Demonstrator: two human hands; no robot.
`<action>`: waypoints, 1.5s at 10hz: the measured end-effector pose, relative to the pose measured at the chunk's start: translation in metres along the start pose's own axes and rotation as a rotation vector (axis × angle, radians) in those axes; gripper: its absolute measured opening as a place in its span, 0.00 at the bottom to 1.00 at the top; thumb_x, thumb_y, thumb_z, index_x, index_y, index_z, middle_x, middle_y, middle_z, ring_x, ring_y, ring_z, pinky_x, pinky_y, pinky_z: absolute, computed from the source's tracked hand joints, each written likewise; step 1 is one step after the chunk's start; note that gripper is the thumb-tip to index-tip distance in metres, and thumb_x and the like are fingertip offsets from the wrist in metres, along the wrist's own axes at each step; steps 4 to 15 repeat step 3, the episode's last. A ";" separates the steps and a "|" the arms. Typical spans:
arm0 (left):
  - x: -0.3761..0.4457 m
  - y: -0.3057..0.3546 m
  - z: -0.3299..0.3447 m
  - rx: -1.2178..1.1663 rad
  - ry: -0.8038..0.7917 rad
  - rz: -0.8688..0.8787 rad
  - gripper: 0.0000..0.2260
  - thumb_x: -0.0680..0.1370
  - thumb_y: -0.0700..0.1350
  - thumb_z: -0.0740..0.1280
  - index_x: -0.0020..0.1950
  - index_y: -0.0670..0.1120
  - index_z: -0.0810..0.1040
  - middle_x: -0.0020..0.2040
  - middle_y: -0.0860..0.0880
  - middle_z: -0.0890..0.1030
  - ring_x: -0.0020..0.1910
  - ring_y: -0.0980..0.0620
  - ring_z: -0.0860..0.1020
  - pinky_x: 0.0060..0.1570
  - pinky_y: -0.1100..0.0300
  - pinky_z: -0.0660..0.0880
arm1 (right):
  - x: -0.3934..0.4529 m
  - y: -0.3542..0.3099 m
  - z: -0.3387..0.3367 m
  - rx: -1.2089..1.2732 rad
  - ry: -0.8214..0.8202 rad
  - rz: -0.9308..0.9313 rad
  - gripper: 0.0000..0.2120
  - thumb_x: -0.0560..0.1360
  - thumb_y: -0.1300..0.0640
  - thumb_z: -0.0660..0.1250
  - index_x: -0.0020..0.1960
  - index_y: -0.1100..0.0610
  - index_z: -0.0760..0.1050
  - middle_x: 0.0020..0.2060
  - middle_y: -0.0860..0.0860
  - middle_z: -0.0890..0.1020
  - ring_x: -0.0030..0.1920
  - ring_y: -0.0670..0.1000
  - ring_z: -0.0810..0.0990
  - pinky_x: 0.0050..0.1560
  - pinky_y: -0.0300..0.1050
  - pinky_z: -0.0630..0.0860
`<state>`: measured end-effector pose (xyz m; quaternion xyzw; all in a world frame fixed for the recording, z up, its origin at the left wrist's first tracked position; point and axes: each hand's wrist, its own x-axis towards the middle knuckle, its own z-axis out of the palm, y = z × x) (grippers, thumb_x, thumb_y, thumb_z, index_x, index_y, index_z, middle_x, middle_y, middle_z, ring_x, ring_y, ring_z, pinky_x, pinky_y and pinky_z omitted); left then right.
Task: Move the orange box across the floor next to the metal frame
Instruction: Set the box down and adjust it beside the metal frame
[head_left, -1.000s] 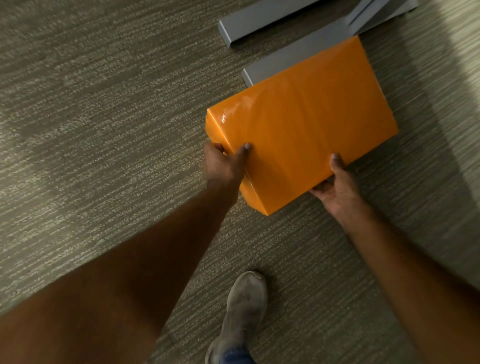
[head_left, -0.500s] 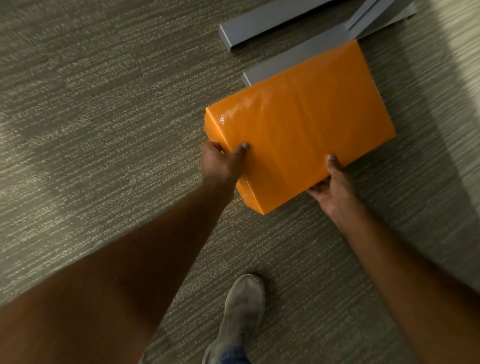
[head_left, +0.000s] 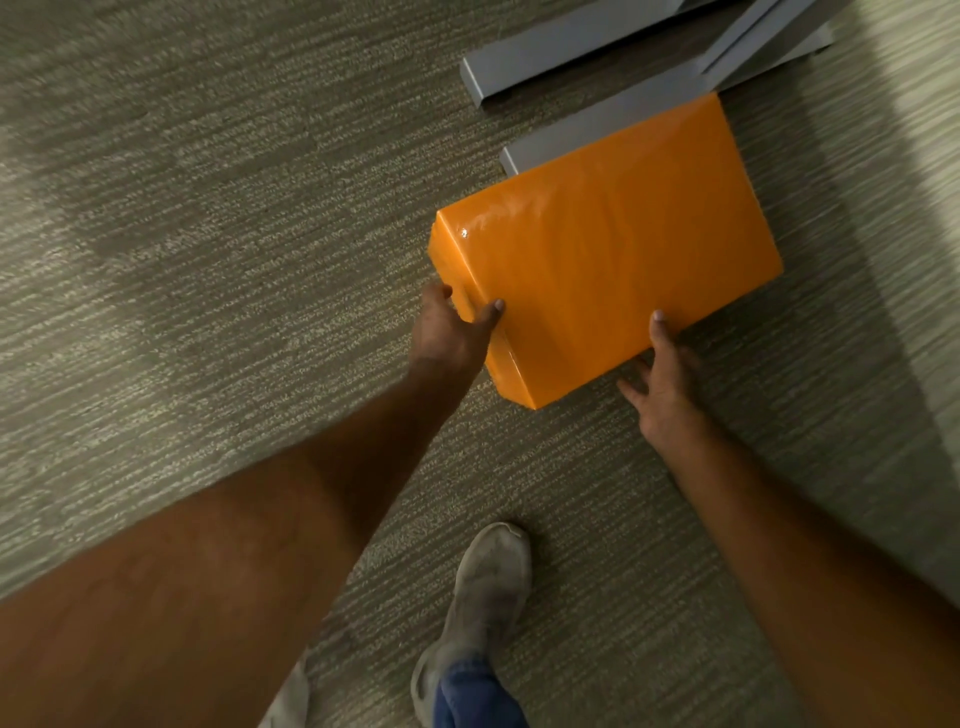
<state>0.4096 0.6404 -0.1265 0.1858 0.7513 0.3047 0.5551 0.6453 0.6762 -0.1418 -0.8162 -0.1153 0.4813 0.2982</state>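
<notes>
The left hand (head_left: 451, 332) clasps the near-left short side of the orange box (head_left: 613, 244): the thumb lies over the top edge and the remaining fingers wrap the side face, closed on the box. The box lies flat on the carpet (head_left: 208, 260), its long axis running from near-left to far-right, away from the person. The right hand (head_left: 662, 387) sits at the near long edge, thumb pressed up against the box wall, the other fingers spread loosely over the carpet; it braces rather than clasps. Both hands are at the near end, so the box lies ahead of the fingers and any push travels along its long axis. The far long edge of the box meets or overlaps the nearest grey bar of the metal frame (head_left: 597, 124); true contact cannot be confirmed. The placement appears close to complete. A shoe (head_left: 491, 582) stands on the carpet below the box.
</notes>
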 end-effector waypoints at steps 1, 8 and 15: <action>-0.012 0.002 -0.008 0.052 -0.026 0.037 0.35 0.79 0.56 0.71 0.80 0.44 0.61 0.80 0.40 0.69 0.75 0.37 0.72 0.66 0.42 0.76 | -0.015 0.001 -0.007 -0.068 0.026 -0.070 0.41 0.76 0.39 0.71 0.82 0.50 0.57 0.82 0.57 0.62 0.79 0.61 0.66 0.70 0.63 0.75; -0.047 0.018 -0.024 0.267 -0.059 0.175 0.35 0.81 0.59 0.68 0.81 0.43 0.61 0.79 0.40 0.70 0.75 0.38 0.72 0.68 0.39 0.75 | -0.047 0.003 -0.030 -0.287 0.007 -0.236 0.45 0.77 0.38 0.70 0.84 0.49 0.51 0.84 0.54 0.56 0.80 0.61 0.63 0.72 0.58 0.70; -0.047 0.018 -0.024 0.267 -0.059 0.175 0.35 0.81 0.59 0.68 0.81 0.43 0.61 0.79 0.40 0.70 0.75 0.38 0.72 0.68 0.39 0.75 | -0.047 0.003 -0.030 -0.287 0.007 -0.236 0.45 0.77 0.38 0.70 0.84 0.49 0.51 0.84 0.54 0.56 0.80 0.61 0.63 0.72 0.58 0.70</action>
